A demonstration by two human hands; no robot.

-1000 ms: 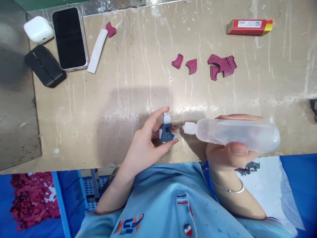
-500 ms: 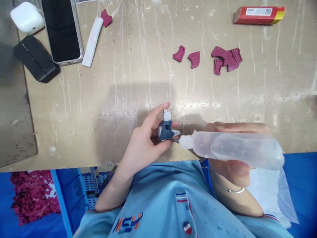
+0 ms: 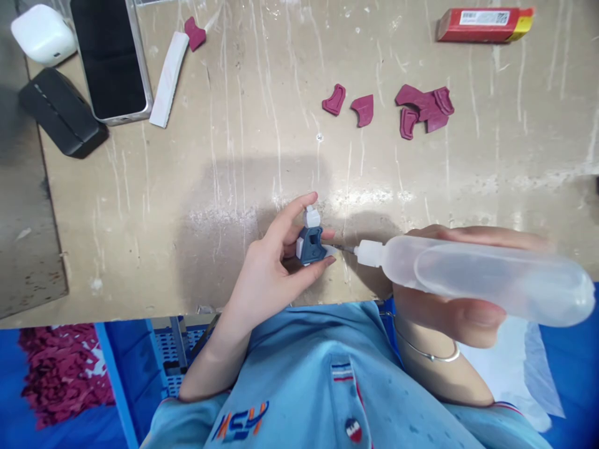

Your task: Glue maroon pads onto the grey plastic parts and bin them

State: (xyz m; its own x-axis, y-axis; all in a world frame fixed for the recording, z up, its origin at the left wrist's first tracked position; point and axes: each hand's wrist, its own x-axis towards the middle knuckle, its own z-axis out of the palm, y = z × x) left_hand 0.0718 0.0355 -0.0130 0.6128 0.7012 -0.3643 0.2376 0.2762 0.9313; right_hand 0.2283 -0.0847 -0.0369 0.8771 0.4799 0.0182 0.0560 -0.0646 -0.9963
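Near the table's front edge, my left hand (image 3: 274,255) is closed around a small dark blue and white plastic part (image 3: 311,245), holding it between thumb and fingers. A white knob-like piece (image 3: 312,217) tops the part, beside my index fingertip. My right hand (image 3: 449,312) grips a translucent squeeze bottle (image 3: 486,274) lying almost level, filled in part with clear liquid. Its thin dark nozzle points left at the part's lower right side; whether the tip touches it I cannot tell. Several maroon pieces (image 3: 425,109) lie beyond my hands.
At the back left are a phone (image 3: 111,59), a white case (image 3: 43,34), a black case (image 3: 65,112) and a white strip (image 3: 169,80). A red box (image 3: 484,25) lies at the back right. Below the left edge, a blue bin (image 3: 126,374) stands near heaped maroon pieces (image 3: 65,374).
My right hand has moved the bottle to the right, and its nozzle sits slightly higher along the part's side. My left hand still holds the part almost in place.
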